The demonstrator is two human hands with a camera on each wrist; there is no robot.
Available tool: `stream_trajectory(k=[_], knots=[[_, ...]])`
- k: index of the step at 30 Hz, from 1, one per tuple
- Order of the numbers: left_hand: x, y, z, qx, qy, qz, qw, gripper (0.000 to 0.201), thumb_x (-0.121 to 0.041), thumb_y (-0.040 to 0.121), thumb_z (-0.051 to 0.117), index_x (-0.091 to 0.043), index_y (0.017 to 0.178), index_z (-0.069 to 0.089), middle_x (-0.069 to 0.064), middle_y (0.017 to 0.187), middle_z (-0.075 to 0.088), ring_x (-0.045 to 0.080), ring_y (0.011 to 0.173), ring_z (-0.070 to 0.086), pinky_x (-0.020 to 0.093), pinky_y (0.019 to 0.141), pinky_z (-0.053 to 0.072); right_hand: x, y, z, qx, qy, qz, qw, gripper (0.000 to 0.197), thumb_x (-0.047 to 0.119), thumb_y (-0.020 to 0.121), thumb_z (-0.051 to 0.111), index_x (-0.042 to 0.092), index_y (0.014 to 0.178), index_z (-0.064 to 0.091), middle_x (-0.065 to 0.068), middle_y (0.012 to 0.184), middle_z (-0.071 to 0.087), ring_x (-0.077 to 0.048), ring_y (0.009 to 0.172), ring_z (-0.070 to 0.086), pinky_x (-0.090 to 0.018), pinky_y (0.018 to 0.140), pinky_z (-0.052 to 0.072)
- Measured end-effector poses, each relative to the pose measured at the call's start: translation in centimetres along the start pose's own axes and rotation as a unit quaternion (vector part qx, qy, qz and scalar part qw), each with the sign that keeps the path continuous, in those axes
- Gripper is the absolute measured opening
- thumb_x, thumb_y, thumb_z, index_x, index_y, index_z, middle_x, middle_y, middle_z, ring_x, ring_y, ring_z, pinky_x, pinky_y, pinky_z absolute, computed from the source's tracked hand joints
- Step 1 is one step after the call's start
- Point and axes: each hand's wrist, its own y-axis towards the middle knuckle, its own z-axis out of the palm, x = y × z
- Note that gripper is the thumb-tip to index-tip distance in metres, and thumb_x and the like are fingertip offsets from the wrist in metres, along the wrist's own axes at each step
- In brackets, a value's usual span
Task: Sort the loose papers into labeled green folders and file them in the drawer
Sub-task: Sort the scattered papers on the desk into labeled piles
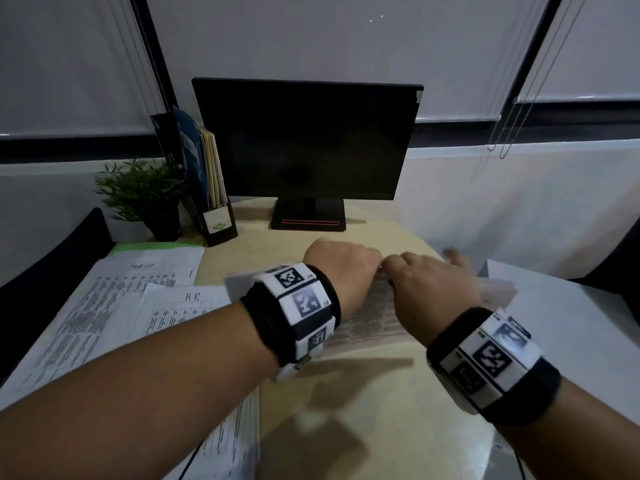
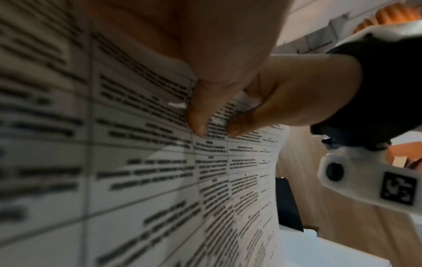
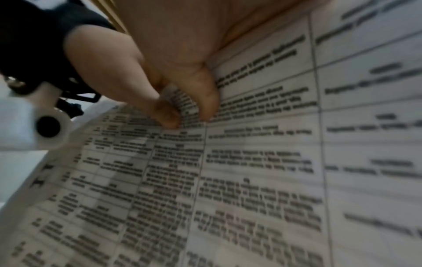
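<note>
I hold one printed sheet point(image 1: 367, 315), covered in a table of small text, in the air over the middle of the desk. My left hand point(image 1: 344, 268) and right hand point(image 1: 431, 280) pinch its far edge side by side, knuckles almost touching. In the left wrist view the left thumb point(image 2: 198, 121) presses on the sheet point(image 2: 160, 180) next to the right thumb point(image 2: 236, 127). The right wrist view shows the same grip on the sheet point(image 3: 251, 171). More loose papers point(image 1: 114, 306) lie at the left, one headed "HR" point(image 1: 187, 311). A green folder edge point(image 1: 152, 246) shows beneath them.
A dark monitor point(image 1: 304, 143) stands at the back of the beige desk point(image 1: 363, 410). A potted plant point(image 1: 145, 194) and a file holder with folders point(image 1: 212, 188) sit at the back left. A white surface point(image 1: 575, 327) adjoins the desk on the right.
</note>
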Motion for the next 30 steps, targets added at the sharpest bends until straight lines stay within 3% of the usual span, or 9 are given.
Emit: stream_trajectory(k=[3,7,9,11,14,17,22,26,30], knots=[[0.3,-0.8,0.3,0.034,0.013,0.012,0.999,0.013,-0.020,0.095,0.045,-0.028,0.102,0.052,-0.007,0.098,0.061,0.019,0.089,0.059,0.037,0.086,0.040,-1.1,-0.2,0.4,0.112,0.027,0.007,0.993,0.011,0.023,0.093,0.047,0.026,0.098,0.056,0.005,0.094,0.061,-0.021,0.083,0.063,-0.027,0.058,0.031],[2.4,-2.3,0.3,0.041,-0.014,-0.054,0.998,0.006,-0.033,0.095,0.046,-0.034,0.093,0.052,-0.012,0.088,0.057,0.014,0.084,0.056,0.041,0.093,0.039,-2.6,-1.3,1.5,0.146,0.082,0.046,0.985,0.019,0.028,0.096,0.042,0.030,0.105,0.058,0.005,0.101,0.063,-0.022,0.093,0.061,-0.025,0.062,0.034],[4.9,-2.4,0.4,-0.011,0.012,-0.127,0.992,0.018,-0.039,0.089,0.052,-0.035,0.106,0.050,-0.009,0.108,0.052,0.018,0.104,0.051,0.044,0.099,0.036,-4.2,-1.7,2.3,0.147,0.106,0.093,0.979,0.020,0.029,0.097,0.044,0.028,0.101,0.063,-0.001,0.096,0.066,-0.027,0.091,0.060,-0.026,0.063,0.034],[7.6,-2.6,1.2,-0.060,0.002,-0.235,0.970,0.057,-0.039,0.084,0.060,-0.031,0.134,0.034,0.000,0.140,0.030,0.026,0.132,0.031,0.049,0.109,0.023,-5.9,-2.0,3.3,0.144,0.159,0.160,0.964,0.019,0.026,0.095,0.050,0.021,0.094,0.068,-0.011,0.091,0.067,-0.032,0.088,0.061,-0.027,0.064,0.032],[9.4,-2.5,4.1,-0.025,-0.145,-0.351,0.925,0.082,-0.046,0.087,0.059,-0.018,0.149,0.014,0.010,0.156,0.010,0.030,0.143,0.016,0.046,0.116,0.018,-8.2,-1.9,5.4,0.106,0.307,0.285,0.902,0.015,0.016,0.088,0.062,0.004,0.089,0.071,-0.020,0.086,0.068,-0.034,0.087,0.064,-0.029,0.068,0.040],[7.2,-2.1,9.1,0.130,-0.389,-0.337,0.847,0.081,-0.064,0.084,0.048,-0.012,0.144,0.033,0.010,0.146,0.039,0.028,0.131,0.041,0.040,0.109,0.034,-9.4,-2.0,8.2,0.093,0.412,0.374,0.826,0.019,0.014,0.082,0.068,0.001,0.096,0.072,-0.017,0.089,0.070,-0.031,0.086,0.067,-0.039,0.082,0.053],[1.4,-1.3,16.1,0.181,-0.567,-0.373,0.712,0.053,-0.033,0.087,0.056,-0.012,0.133,0.040,0.009,0.116,0.062,0.031,0.101,0.063,0.050,0.093,0.050,-11.1,-3.3,13.0,0.136,0.469,0.448,0.749,0.031,0.014,0.081,0.069,-0.001,0.108,0.068,-0.015,0.096,0.070,-0.032,0.091,0.066,-0.047,0.087,0.054],[-1.0,0.6,19.0,0.175,-0.507,-0.396,0.745,0.050,-0.009,0.086,0.052,-0.020,0.133,0.037,0.010,0.118,0.059,0.030,0.102,0.061,0.049,0.091,0.051,-12.5,-3.5,15.0,0.205,0.424,0.452,0.758,0.029,0.015,0.087,0.063,-0.001,0.112,0.064,-0.013,0.100,0.064,-0.026,0.088,0.061,-0.028,0.071,0.051],[-1.8,3.3,19.6,0.163,-0.464,-0.420,0.763,0.054,-0.002,0.089,0.045,-0.019,0.138,0.034,0.010,0.122,0.056,0.030,0.103,0.058,0.043,0.092,0.051,-14.3,-2.5,16.9,0.252,0.385,0.439,0.772,0.036,0.021,0.088,0.062,-0.002,0.117,0.060,-0.018,0.115,0.064,-0.029,0.095,0.063,-0.035,0.083,0.052]])
